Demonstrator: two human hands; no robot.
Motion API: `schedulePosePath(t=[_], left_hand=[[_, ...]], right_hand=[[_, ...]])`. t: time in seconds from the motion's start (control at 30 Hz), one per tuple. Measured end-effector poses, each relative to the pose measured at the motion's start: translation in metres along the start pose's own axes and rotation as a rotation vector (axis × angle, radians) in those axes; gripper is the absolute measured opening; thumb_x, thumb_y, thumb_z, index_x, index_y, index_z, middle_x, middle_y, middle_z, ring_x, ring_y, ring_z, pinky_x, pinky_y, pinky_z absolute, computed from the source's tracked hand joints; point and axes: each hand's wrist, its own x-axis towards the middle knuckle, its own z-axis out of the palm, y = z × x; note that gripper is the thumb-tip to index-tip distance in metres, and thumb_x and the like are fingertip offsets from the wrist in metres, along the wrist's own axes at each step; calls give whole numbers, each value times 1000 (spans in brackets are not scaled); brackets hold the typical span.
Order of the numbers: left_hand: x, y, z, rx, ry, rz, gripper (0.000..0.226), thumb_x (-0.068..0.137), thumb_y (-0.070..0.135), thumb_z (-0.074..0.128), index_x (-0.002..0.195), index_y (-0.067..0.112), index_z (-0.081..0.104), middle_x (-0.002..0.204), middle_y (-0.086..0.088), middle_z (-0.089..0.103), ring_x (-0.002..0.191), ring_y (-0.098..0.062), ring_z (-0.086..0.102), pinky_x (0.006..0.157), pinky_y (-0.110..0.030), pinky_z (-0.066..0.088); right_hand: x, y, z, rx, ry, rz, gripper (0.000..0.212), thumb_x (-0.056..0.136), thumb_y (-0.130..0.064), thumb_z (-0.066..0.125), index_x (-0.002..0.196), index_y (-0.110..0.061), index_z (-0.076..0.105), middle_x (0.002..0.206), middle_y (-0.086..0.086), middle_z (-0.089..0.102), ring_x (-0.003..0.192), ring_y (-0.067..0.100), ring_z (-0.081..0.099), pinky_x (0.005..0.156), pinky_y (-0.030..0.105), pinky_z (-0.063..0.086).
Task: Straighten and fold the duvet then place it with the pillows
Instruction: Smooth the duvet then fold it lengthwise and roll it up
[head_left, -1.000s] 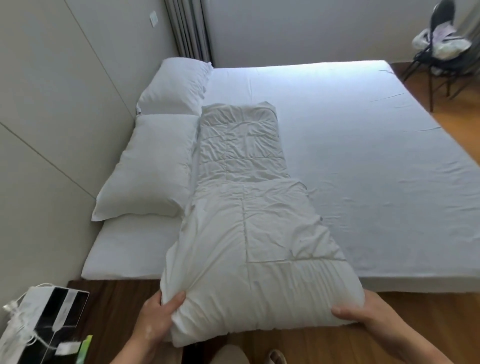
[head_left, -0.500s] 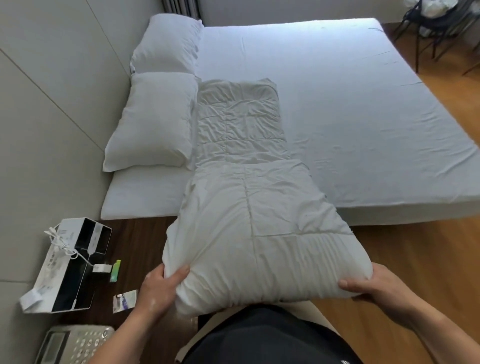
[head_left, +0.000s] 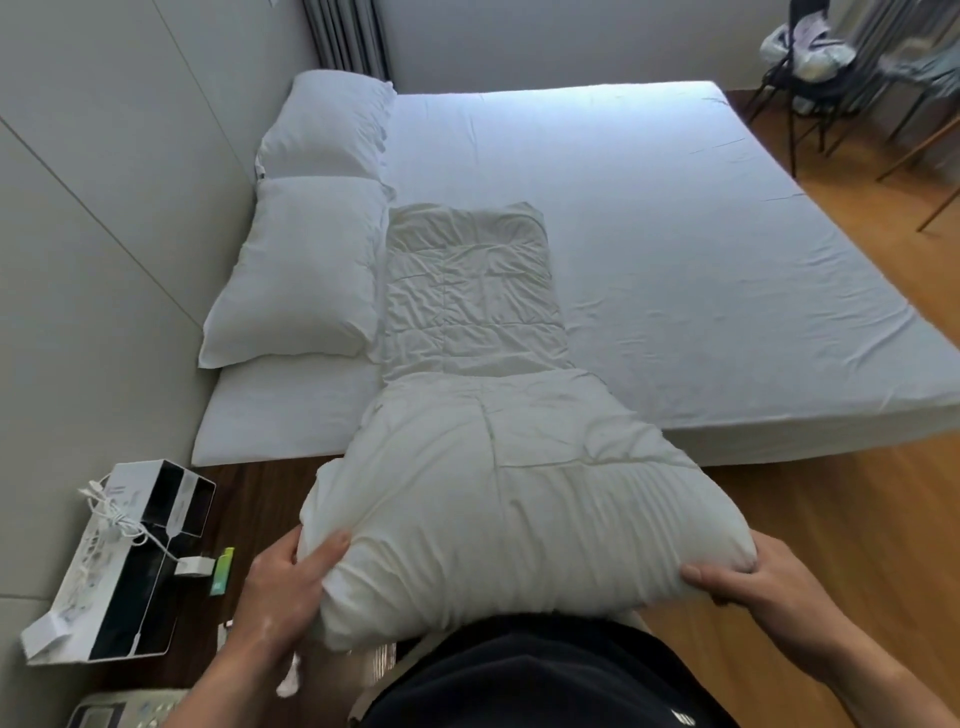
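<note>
- The bed (head_left: 675, 234) stretches away beyond the fingers, with bare sheet off to their far right.
- The duvet (head_left: 493, 493), folded into a long strip, runs from the fingers over the bed's near edge. Its far end lies flat just beside the pillows (head_left: 306, 270), ahead and left of the fingers.
- The next fold is probably best made by carrying the held end up and forward onto the flat half, keeping the corners level.
- The left hand (head_left: 283, 587) and right hand (head_left: 769, 587) each grip one near corner.
- The fingers (head_left: 706, 574) are curled round bunched fabric. An even grip on both sides should keep the bulk from sagging between them.
</note>
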Motion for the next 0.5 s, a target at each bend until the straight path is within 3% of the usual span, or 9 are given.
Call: schedulePosePath(t=[0.1, 0.2, 0.27, 0.37, 0.43, 0.5], left_hand=[[30, 38, -5, -27, 41, 51, 10, 87, 42, 72, 81, 34, 72, 94, 2, 74, 95, -26, 69, 85, -46, 54], [63, 94, -9, -45, 71, 139, 12, 90, 37, 68, 81, 30, 71, 96, 0, 72, 98, -28, 66, 85, -44, 49], [86, 133, -13, -135, 18, 161, 23, 84, 47, 69, 89, 26, 76, 97, -1, 75, 95, -27, 68, 86, -48, 51], [127, 186, -16, -226, -76, 227, 62, 56, 73, 78, 100, 29, 75, 87, -4, 72, 75, -28, 60, 66, -42, 47], [159, 218, -14, -174, -111, 290, 75, 47, 66, 87, 110, 30, 71, 97, -1, 75, 83, -23, 66, 68, -39, 51], [192, 253, -7, -103, -129, 314, 77, 49, 44, 93, 119, 26, 66, 109, 3, 76, 97, -14, 72, 80, -33, 59]], right_hand=[[27, -36, -5, 32, 49, -105, 59, 54, -42, 97, 88, -3, 68, 74, 6, 67, 66, 21, 59, 56, 33, 46], [64, -86, -13, 65, 90, -190, 39, 60, -27, 86, 88, -7, 68, 66, -5, 68, 63, 9, 65, 52, 17, 48], [99, -117, -21, 58, 75, -248, 53, 57, -44, 88, 91, -9, 69, 70, -6, 73, 68, 4, 68, 54, 11, 49], [163, -163, -37, 37, 65, -300, 85, 40, -67, 91, 99, -11, 70, 87, -8, 78, 85, 12, 72, 64, 11, 53], [211, -193, -47, 59, 30, -305, 98, 34, -68, 93, 111, -13, 68, 103, -3, 78, 95, 11, 73, 71, 14, 56], [261, -219, -59, 72, -1, -302, 102, 30, -66, 94, 115, -18, 66, 107, -6, 76, 94, 8, 72, 70, 16, 57]])
